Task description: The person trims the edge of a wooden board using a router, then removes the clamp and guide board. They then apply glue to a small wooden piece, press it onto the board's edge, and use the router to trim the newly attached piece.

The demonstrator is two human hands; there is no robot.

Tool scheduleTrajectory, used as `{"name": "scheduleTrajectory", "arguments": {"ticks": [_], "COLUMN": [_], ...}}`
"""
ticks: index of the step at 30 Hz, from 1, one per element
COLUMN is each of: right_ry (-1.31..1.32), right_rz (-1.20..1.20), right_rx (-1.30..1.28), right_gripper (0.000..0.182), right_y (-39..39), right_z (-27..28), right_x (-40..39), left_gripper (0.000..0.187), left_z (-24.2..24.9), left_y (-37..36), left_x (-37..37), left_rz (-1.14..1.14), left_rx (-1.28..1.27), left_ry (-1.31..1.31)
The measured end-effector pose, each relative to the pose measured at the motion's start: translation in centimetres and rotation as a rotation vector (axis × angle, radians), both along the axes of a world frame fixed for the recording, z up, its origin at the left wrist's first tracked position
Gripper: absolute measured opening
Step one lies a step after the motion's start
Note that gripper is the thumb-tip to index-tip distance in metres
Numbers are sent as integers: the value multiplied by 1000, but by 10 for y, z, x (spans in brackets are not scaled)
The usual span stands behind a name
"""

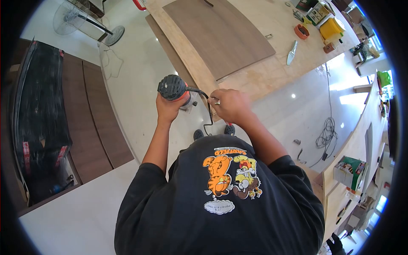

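Note:
My left hand [168,109] is wrapped round a trim router [172,87], which has a black vented top, a red band and a clear guard low on its side. Its black cord [196,89] leaves the top, passes close by my right hand and hangs down in front of my shirt. My right hand [230,104] is closed, with a small shiny metal piece [217,102] showing at its fingers. What this piece is I cannot make out. Both hands are in front of the near corner of the workbench [263,83].
A brown panel [225,34] lies on the workbench. Beyond it are a scraper [292,53], an orange bowl [301,31] and a yellow container [331,28]. A fan [114,35] stands at upper left. Coiled cable [327,134] lies on the floor at right. Dark wrapped panels [42,106] stand at left.

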State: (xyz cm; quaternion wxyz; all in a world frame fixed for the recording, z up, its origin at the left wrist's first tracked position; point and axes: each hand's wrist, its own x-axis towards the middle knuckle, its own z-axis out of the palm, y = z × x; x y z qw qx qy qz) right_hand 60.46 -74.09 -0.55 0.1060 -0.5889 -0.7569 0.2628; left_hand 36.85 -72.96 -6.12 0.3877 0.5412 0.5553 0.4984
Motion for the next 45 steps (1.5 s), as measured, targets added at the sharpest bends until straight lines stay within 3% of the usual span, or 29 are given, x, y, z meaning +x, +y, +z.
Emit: {"name": "scheduleTrajectory", "arguments": {"ticks": [11,17,20,23,24,31,37,40,45], "right_ry": [69,67,-23,-84,-95,-134,-144,-157,-171], "right_rz": [21,-90,-138,-205,-219,-291,-304,-299,-317], "right_rx": [170,236,180,132,141,137,158,192,188], "right_gripper": [20,20,22,25,26,31,28,26,24], "right_y": [3,-3,1,-4,-2,-9,-10,-14,-13], "right_z": [-17,-16,-16,-19,-18,-15,-19,-13,-16], "right_x": [3,-4,-8,-14,-14,-16,-14,-13,-14], "left_gripper": [38,53,53,51,48,34,33,34,40], "left_z": [-29,-39,-40,-39,-33,-27,-20,-22,-35], "left_y": [10,6,5,9,11,32,45,51,70], "left_x": [25,19,10,-2,-8,-31,-40,-42,-55], "left_rz": [109,72,-134,-220,-277,-535,-600,-652,-780], "left_rx": [64,97,11,51,117,1,-42,-91,-63], "left_ry": [37,40,-237,-257,-140,-284,-94,-179,36]}}
